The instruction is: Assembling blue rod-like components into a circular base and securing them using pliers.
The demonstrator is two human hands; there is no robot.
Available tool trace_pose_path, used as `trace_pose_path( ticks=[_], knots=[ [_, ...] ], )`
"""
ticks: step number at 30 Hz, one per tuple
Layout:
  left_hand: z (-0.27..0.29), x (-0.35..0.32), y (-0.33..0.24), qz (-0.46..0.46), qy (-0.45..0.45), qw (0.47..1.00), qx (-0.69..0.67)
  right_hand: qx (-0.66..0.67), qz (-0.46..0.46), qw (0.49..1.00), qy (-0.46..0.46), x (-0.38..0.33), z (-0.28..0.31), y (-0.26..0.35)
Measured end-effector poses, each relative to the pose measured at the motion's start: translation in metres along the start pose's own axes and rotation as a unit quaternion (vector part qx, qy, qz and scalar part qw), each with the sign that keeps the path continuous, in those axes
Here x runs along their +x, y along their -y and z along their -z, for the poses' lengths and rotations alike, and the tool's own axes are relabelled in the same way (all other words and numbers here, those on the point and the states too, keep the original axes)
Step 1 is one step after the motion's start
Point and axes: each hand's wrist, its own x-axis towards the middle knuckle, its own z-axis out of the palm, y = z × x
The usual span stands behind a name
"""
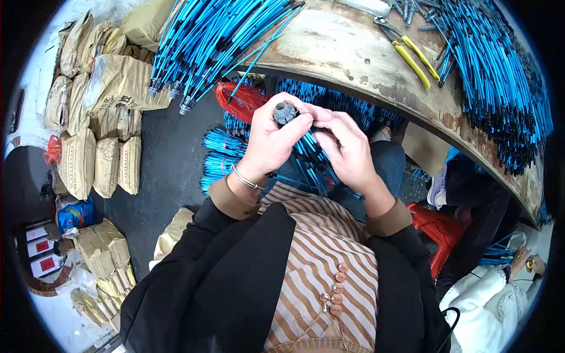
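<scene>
My left hand (272,138) is closed around a grey ribbed round piece (284,113), whose hollow end points up at me. Just right of it, my right hand (348,150) has its thumb and fingers bent together against the left fingertips; what they pinch is hidden. Below and between both hands is a bunch of thin blue cables with black sleeves (312,157), over my lap. Whether the grey piece is joined to those cables I cannot tell. Behind my left hand hangs a red net bag (240,100).
The worn wooden table (318,47) curves across the far side. On it lie yellow-handled pliers (412,59) and heaps of blue cables (220,41), (494,76). Brown paper sacks (77,162) stand at left. At right are a red stool (435,232) and a co-worker's hands (524,263).
</scene>
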Motion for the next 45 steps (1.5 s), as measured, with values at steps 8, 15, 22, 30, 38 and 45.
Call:
trace_pose_path(
  ticks=[8,15,22,30,38,45],
  knots=[
    [0.003,0.009,-0.003,-0.002,0.032,0.996,-0.078,-0.089,-0.008,0.995,0.050,-0.008,-0.006,-0.001],
    [0.006,0.012,0.000,-0.010,0.038,0.994,-0.101,-0.068,0.034,0.986,0.147,0.028,0.032,-0.007],
    [-0.004,0.018,-0.008,0.020,0.114,0.992,-0.054,-0.509,0.030,0.857,-0.077,0.108,0.128,-0.087],
    [-0.017,0.018,-0.019,0.065,0.102,0.992,-0.024,-0.216,-0.111,0.968,-0.064,0.095,0.137,-0.071],
    [-0.015,0.020,-0.008,0.044,0.106,0.993,-0.004,0.267,-0.311,0.902,0.135,-0.014,0.087,0.017],
    [-0.016,0.017,-0.022,0.050,0.102,0.993,0.040,-0.324,0.166,0.926,0.099,0.010,0.095,0.004]
  ],
)
